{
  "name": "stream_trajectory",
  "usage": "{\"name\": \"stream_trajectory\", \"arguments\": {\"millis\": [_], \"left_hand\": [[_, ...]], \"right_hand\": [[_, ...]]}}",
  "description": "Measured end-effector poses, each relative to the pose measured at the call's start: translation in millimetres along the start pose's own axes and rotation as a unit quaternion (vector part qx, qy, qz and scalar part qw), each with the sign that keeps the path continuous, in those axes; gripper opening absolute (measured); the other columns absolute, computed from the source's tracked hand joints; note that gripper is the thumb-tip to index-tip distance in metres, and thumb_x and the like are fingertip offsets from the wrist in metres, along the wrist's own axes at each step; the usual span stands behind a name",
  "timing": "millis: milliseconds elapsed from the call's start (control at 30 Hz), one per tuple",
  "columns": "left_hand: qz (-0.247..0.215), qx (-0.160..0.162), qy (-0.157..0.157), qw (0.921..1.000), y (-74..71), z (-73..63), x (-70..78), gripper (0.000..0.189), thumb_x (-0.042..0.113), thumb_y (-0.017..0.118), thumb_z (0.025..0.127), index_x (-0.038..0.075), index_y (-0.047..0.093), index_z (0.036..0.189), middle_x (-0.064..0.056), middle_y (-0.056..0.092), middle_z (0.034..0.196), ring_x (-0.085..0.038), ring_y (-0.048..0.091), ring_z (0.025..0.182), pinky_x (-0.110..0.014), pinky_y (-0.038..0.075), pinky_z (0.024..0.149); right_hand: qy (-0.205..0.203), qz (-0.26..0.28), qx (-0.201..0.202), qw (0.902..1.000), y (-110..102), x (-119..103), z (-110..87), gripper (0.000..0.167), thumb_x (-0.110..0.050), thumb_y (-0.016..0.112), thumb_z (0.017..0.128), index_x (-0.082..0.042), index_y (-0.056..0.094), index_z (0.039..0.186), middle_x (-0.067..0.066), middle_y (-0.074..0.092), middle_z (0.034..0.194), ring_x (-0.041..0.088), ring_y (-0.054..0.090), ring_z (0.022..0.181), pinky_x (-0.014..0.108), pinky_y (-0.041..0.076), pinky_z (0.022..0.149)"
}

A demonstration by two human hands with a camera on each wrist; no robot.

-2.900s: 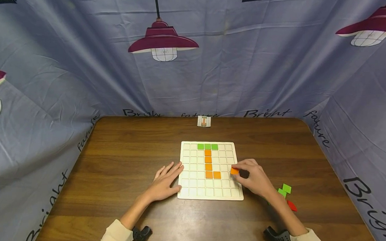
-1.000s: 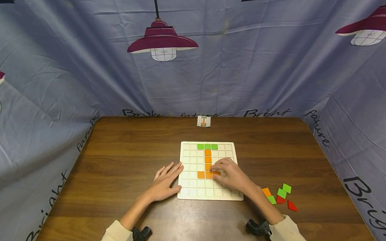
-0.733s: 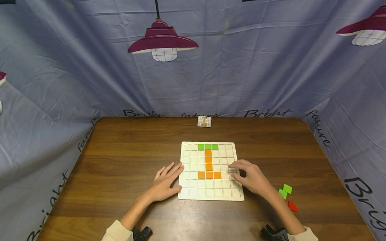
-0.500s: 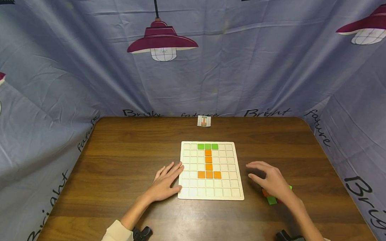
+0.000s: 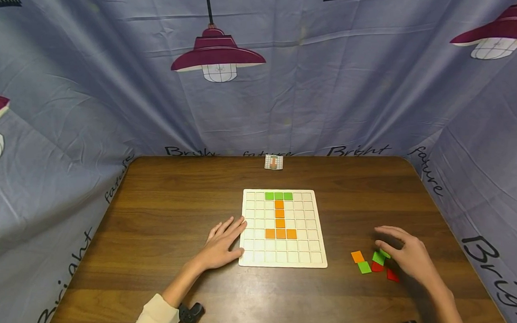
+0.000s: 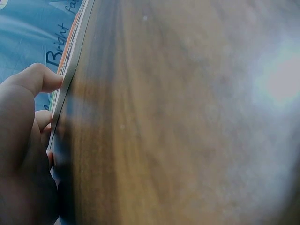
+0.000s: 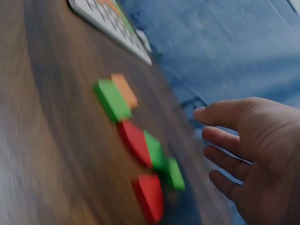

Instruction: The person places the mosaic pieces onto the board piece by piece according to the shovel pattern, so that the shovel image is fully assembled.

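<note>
My left hand (image 5: pixel 218 246) lies flat, its fingers on the left edge of a white gridded board (image 5: pixel 306 259). Green tiles (image 5: pixel 278 196) form a short row at the board's top. Below them a column of orange tiles (image 5: pixel 279 213) runs down to a row of three orange tiles. My right hand (image 5: pixel 409 256) hovers over loose tiles right of the board, fingers loosely bent and holding nothing. In that group are an orange tile (image 5: pixel 357 257), a green tile (image 5: pixel 364 267), more green tiles (image 7: pixel 112 101) and red pieces with a curved side (image 7: pixel 149 197).
A small pattern card (image 5: pixel 273 162) lies at the table's far edge. The brown wooden table (image 5: pixel 178 193) meets a blue-grey curtain (image 5: pixel 282 99) at the back and sides. A black wrist device (image 5: pixel 192 313) sits on my left wrist.
An orange tile was set left of the column's foot. My right hand then left the board and moved right, over the loose tiles. The left hand stays put.
</note>
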State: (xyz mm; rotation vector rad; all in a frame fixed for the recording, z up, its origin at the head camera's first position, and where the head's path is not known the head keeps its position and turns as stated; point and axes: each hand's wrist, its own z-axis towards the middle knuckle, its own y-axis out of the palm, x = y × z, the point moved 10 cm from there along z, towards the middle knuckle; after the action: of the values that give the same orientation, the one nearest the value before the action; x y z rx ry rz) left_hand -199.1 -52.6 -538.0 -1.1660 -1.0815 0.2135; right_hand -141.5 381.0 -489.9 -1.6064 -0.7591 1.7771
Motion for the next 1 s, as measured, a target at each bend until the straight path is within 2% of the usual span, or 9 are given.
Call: {"name": "stream_trajectory", "arguments": {"millis": [100, 267, 633, 667, 800, 900, 1000], "left_hand": [[0.000, 0.001, 0.001, 1.0000, -0.3, 0.3, 0.7, 0.073, 0.032, 0.056, 0.093, 0.008, 0.031, 0.157, -0.007, 0.025, 0.163, -0.034, 0.016, 0.150, -0.060, 0.008, 0.114], [-0.002, -0.001, 0.000, 1.0000, -0.7, 0.1, 1.6, 0.073, 0.032, 0.056, 0.093, 0.009, 0.031, 0.158, -0.007, 0.024, 0.163, -0.034, 0.016, 0.150, -0.060, 0.008, 0.114], [0.002, -0.002, -0.002, 1.0000, -0.1, 0.7, 1.0, 0.073, 0.032, 0.055, 0.094, 0.009, 0.031, 0.158, -0.007, 0.025, 0.163, -0.033, 0.016, 0.150, -0.060, 0.008, 0.114], [0.002, -0.002, -0.002, 1.0000, 0.2, 0.8, 0.9, 0.072, 0.032, 0.055, 0.094, 0.009, 0.031, 0.158, -0.007, 0.025, 0.163, -0.033, 0.016, 0.150, -0.060, 0.008, 0.114], [0.001, -0.002, -0.001, 1.0000, 1.0, 0.6, 0.4, 0.072, 0.033, 0.055, 0.094, 0.009, 0.030, 0.158, -0.007, 0.024, 0.163, -0.034, 0.015, 0.150, -0.060, 0.008, 0.114], [0.001, -0.002, -0.002, 1.0000, 1.0, 0.4, -0.1, 0.072, 0.033, 0.055, 0.094, 0.009, 0.030, 0.158, -0.007, 0.024, 0.164, -0.033, 0.015, 0.150, -0.060, 0.007, 0.114], [0.002, -0.002, -0.003, 1.0000, 0.9, 0.5, -0.1, 0.072, 0.033, 0.055, 0.094, 0.009, 0.030, 0.158, -0.006, 0.024, 0.164, -0.033, 0.015, 0.150, -0.060, 0.007, 0.114]], "right_hand": [[0.028, 0.000, -0.014, 0.9995, -2, 21, -5.5, 0.041, -0.023, 0.073, 0.092, -0.003, 0.066, 0.128, 0.027, 0.055, 0.133, 0.055, 0.045, 0.123, 0.070, 0.034, 0.092], [0.046, -0.008, -0.037, 0.9982, 0, 42, -13.1, 0.047, -0.027, 0.074, 0.092, 0.000, 0.065, 0.129, 0.032, 0.053, 0.133, 0.057, 0.043, 0.123, 0.071, 0.031, 0.092], [0.016, -0.018, -0.036, 0.9991, 0, 49, -17.9, 0.042, -0.021, 0.078, 0.088, -0.002, 0.069, 0.124, 0.026, 0.059, 0.126, 0.049, 0.048, 0.117, 0.070, 0.033, 0.089], [0.013, -0.021, -0.034, 0.9991, 0, 49, -18.4, 0.041, -0.021, 0.078, 0.087, -0.003, 0.070, 0.123, 0.024, 0.059, 0.126, 0.045, 0.049, 0.117, 0.069, 0.034, 0.089], [0.000, -0.028, -0.029, 0.9992, -2, 47, -20.3, 0.039, -0.020, 0.081, 0.084, -0.006, 0.072, 0.120, 0.019, 0.063, 0.121, 0.008, 0.049, 0.112, 0.065, 0.037, 0.088], [0.000, -0.027, -0.035, 0.9990, -1, 46, -22.0, 0.040, -0.020, 0.082, 0.083, -0.006, 0.072, 0.120, 0.019, 0.063, 0.120, 0.011, 0.050, 0.113, 0.065, 0.036, 0.088], [0.004, -0.033, -0.038, 0.9987, 0, 44, -23.4, 0.041, -0.021, 0.082, 0.082, -0.005, 0.072, 0.119, 0.018, 0.062, 0.120, 0.030, 0.051, 0.112, 0.065, 0.036, 0.088]]}}
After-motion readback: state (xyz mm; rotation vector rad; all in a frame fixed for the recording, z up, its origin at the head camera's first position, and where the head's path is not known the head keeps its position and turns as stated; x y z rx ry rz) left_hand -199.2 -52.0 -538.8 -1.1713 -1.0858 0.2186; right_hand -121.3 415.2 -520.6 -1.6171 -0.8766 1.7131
